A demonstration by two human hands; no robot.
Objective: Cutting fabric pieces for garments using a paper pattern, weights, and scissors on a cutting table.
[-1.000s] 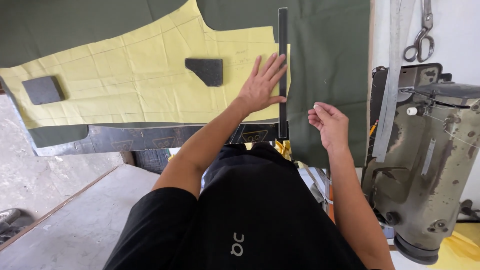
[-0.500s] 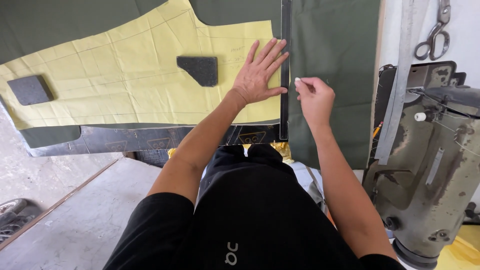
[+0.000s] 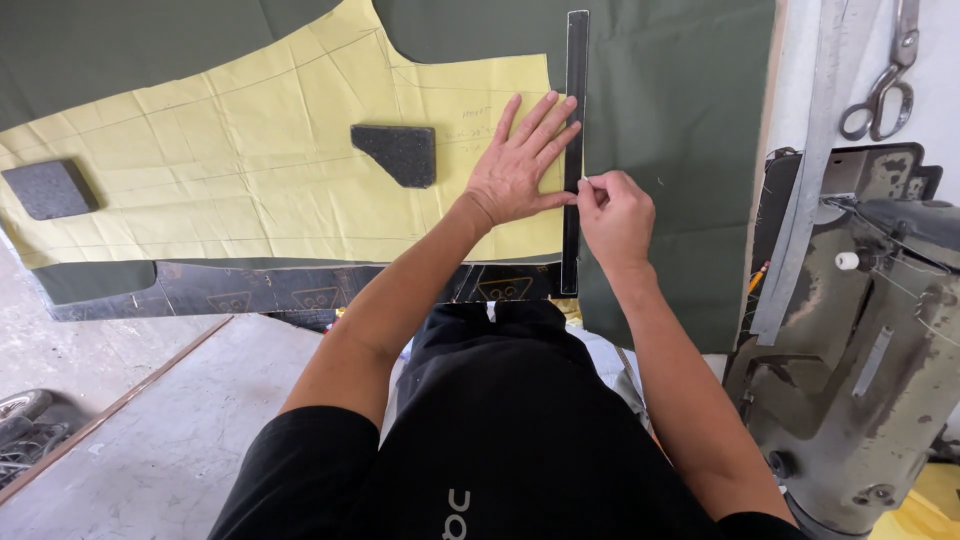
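A yellow paper pattern [image 3: 250, 170] lies flat on dark green fabric [image 3: 680, 130]. A long black ruler [image 3: 574, 60] runs along the pattern's right edge. My left hand [image 3: 520, 165] presses flat on the pattern, fingers spread, fingertips touching the ruler. My right hand [image 3: 615, 215] sits just right of the ruler, its fingers pinched on a small white piece of chalk [image 3: 583, 181] held against the ruler's edge. Two dark grey block weights [image 3: 398, 152] [image 3: 50, 188] rest on the pattern.
A worn grey-green sewing machine [image 3: 860, 340] stands at the right. Metal scissors [image 3: 880, 90] and a long grey strip [image 3: 800, 200] lie beside the fabric. The table's front edge [image 3: 300, 290] shows black sheeting; concrete floor [image 3: 150, 420] is below left.
My right hand has moved left and up to the ruler's edge with the chalk. My left hand has stayed pressed on the pattern beside the ruler.
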